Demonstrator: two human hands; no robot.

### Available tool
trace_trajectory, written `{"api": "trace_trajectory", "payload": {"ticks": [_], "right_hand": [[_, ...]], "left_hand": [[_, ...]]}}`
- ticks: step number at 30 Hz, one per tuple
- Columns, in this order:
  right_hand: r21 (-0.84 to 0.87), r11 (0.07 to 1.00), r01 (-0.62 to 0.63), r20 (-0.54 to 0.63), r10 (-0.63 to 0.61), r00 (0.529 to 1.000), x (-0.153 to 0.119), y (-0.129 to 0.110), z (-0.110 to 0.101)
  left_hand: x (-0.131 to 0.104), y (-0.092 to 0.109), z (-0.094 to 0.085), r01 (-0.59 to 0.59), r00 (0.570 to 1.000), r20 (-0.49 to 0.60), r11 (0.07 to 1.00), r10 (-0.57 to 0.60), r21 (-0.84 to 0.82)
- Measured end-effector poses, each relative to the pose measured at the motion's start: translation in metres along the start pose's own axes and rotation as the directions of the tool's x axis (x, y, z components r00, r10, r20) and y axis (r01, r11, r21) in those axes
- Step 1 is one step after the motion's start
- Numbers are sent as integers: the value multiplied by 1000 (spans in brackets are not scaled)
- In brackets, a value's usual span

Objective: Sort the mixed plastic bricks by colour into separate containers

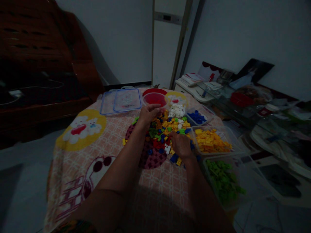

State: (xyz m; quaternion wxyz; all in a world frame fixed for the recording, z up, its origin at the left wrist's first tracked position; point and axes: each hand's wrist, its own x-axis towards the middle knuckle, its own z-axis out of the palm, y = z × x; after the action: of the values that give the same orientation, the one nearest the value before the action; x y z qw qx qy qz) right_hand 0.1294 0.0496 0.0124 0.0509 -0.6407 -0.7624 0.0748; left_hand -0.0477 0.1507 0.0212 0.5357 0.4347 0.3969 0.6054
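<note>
My left hand [148, 116] is at the near rim of a round clear tub [145, 99] with red pieces in it; its fingers are stretched out and no piece shows between them. My right hand [180, 145] reaches into the loose pile of mixed toy bricks [159, 125], its fingers pinched together over the pile. Whether a brick is between them cannot be made out. Red bricks [159, 144] and a white brick [167, 149] lie just left of that hand.
Boxes of white bricks [177, 110], blue bricks [197, 117], yellow bricks [212, 141] and green bricks [222, 179] line the right side. Blue-edged clear lids [127, 99] lie at the back left. A cluttered glass table [218, 94] stands beyond on the right.
</note>
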Motion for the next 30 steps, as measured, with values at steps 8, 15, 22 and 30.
{"api": "trace_trajectory", "payload": {"ticks": [8, 15, 22, 30], "right_hand": [[530, 848, 3, -285, 175, 942, 8, 9, 17], [844, 528, 99, -304, 317, 898, 13, 13, 26], [883, 453, 121, -285, 315, 905, 11, 8, 22], [524, 851, 41, -354, 174, 919, 8, 9, 22]], "left_hand": [[-4, -2, -1, 36, 965, 252, 986, -77, 161], [-11, -7, 12, 95, 802, 539, 945, -258, 312], [-14, -10, 23, 115, 807, 537, 957, -245, 265], [-3, -1, 7, 12, 1000, 10, 1000, -12, -15]]}}
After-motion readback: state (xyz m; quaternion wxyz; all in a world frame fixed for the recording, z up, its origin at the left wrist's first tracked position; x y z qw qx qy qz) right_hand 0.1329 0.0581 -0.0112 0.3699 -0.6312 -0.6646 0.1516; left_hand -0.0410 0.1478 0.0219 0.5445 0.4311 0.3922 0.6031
